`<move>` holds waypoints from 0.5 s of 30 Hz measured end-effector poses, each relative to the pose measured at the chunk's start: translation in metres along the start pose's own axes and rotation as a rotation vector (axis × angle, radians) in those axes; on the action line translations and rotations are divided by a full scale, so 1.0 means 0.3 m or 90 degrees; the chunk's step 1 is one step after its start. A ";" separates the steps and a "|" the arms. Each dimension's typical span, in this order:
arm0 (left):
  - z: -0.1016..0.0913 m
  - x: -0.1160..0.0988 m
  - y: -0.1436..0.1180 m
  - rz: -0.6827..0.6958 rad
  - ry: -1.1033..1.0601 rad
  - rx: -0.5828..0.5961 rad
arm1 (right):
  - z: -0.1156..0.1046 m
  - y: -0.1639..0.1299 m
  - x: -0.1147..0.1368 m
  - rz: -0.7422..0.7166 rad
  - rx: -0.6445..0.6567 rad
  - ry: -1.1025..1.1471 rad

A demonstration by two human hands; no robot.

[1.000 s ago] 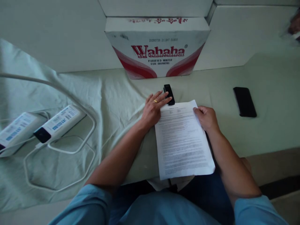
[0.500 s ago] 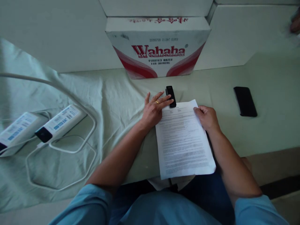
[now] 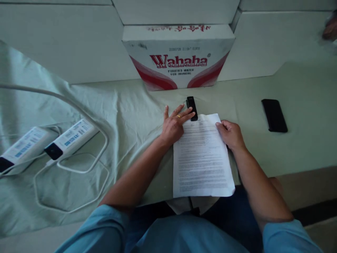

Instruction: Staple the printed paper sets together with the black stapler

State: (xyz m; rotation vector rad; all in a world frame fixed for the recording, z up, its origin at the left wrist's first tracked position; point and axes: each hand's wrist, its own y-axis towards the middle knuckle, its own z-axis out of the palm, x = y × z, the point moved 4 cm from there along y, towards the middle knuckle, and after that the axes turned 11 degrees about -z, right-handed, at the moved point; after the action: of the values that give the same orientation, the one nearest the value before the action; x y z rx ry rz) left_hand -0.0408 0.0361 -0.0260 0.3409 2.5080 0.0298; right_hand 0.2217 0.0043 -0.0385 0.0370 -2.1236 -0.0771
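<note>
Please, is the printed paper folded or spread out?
Spread out: the paper shows its printed page, with no visible fold. The right hand pinches its edge; the left hand covers one upper corner.

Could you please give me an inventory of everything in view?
Printed sheet: 1, white, table's near edge
Stapler-like object: 1, black, at sheet's top edge
Phone-like slab: 1, black, right
Wahaha carton: 1, white and red, behind the stapler-like object
Labelled units: 2, white with black ends, left
Cables: count unclear, white, left
Tablecloth: 1, pale green, underneath
Panels: several, white, back
Blurred item: unclear, brownish, top right edge
Ring: 1, gold, left hand
Left hand: 1, bare, fingers on stapler-like object
Right hand: 1, bare, gripping sheet's right edge
Sleeves: 2, blue, bottom
</note>
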 end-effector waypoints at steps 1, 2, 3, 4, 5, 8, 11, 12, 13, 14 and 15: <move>0.002 0.009 0.002 0.004 -0.012 0.005 | -0.004 0.000 -0.001 0.005 -0.005 0.014; 0.004 0.019 0.004 0.015 -0.034 0.011 | -0.009 -0.001 -0.001 0.014 -0.008 0.033; 0.004 0.030 0.006 0.031 -0.066 0.014 | -0.016 -0.003 -0.001 0.026 -0.003 0.058; 0.002 0.040 0.006 0.050 -0.108 0.011 | -0.023 -0.007 0.000 0.041 0.012 0.087; -0.003 0.050 0.006 0.064 -0.159 -0.001 | -0.030 -0.014 0.002 0.058 0.037 0.116; -0.024 0.084 0.002 0.014 -0.346 -0.069 | -0.056 -0.039 0.015 0.096 0.116 0.196; -0.026 0.111 -0.006 -0.132 -0.541 -0.093 | -0.091 -0.045 0.018 0.087 0.070 0.251; -0.022 0.114 -0.009 -0.176 -0.597 -0.076 | -0.101 -0.041 0.014 0.074 0.028 0.258; -0.018 0.113 -0.011 -0.211 -0.644 -0.052 | -0.110 -0.033 0.010 0.060 -0.021 0.258; -0.015 0.109 -0.014 -0.233 -0.682 -0.023 | -0.117 -0.025 0.004 0.045 -0.069 0.252; -0.014 0.102 -0.017 -0.238 -0.705 0.010 | -0.121 -0.017 -0.002 0.032 -0.112 0.245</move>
State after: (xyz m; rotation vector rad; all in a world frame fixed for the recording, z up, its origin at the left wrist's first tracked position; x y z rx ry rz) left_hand -0.0684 0.0389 -0.0403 -0.1130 1.4312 -0.2577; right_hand 0.2527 -0.0021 -0.0203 -0.0988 -1.7260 -0.2094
